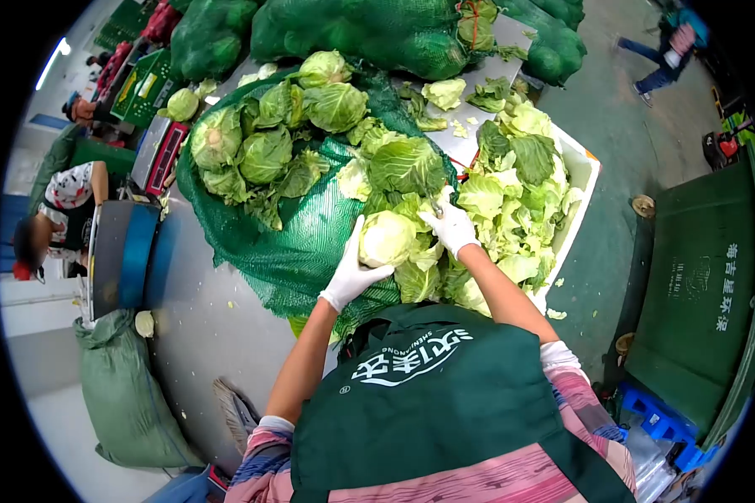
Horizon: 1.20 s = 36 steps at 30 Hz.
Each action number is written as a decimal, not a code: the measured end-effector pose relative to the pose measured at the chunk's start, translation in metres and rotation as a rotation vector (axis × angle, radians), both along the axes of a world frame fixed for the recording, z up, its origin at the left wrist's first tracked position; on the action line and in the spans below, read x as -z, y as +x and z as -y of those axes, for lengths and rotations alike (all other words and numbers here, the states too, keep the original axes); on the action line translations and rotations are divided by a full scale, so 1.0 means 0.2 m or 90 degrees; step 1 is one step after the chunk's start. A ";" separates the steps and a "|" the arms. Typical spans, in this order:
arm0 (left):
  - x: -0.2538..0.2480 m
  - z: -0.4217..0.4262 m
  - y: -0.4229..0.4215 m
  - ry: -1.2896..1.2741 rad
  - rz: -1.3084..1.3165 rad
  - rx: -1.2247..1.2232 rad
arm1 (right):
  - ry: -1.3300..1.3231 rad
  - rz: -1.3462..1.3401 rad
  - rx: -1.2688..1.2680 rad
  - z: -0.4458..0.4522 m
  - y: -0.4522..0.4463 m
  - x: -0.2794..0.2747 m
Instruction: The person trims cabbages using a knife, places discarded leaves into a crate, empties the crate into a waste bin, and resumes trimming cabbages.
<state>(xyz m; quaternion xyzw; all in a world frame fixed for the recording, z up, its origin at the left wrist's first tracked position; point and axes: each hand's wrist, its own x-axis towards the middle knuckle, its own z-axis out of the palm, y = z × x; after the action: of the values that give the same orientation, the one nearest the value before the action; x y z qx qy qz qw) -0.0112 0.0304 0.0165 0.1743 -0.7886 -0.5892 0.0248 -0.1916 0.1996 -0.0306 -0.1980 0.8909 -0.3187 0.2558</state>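
The left hand (350, 278) reaches forward and cups a round cabbage (387, 238) by the green net (289, 256), thumb and fingers spread around it. The right hand (451, 229) reaches close beside; I cannot tell if its fingers pinch anything.

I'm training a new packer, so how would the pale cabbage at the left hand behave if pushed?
The pale cabbage would probably roll, being nearly round. It's likely firm and fairly heavy for its size, since its leaves look tightly wrapped. The left hand cupping its side may be steadying it.
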 end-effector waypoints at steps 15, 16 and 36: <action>-0.15 -0.18 -0.36 -0.329 0.094 -0.109 | 0.057 -0.161 -0.329 -0.05 0.04 -0.39; -0.16 -0.17 -0.36 -0.329 0.095 -0.108 | 0.069 -0.160 -0.329 -0.05 0.04 -0.39; -0.06 -0.05 -0.20 -0.198 0.028 -0.023 | -0.086 0.016 -0.055 -0.02 -0.01 -0.26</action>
<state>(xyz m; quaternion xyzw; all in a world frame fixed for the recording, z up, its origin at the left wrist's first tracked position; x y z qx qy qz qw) -0.0516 0.0404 0.0276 0.1951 -0.8675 -0.4554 0.0446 -0.1930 0.2034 0.0219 -0.2490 0.8548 -0.3691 0.2664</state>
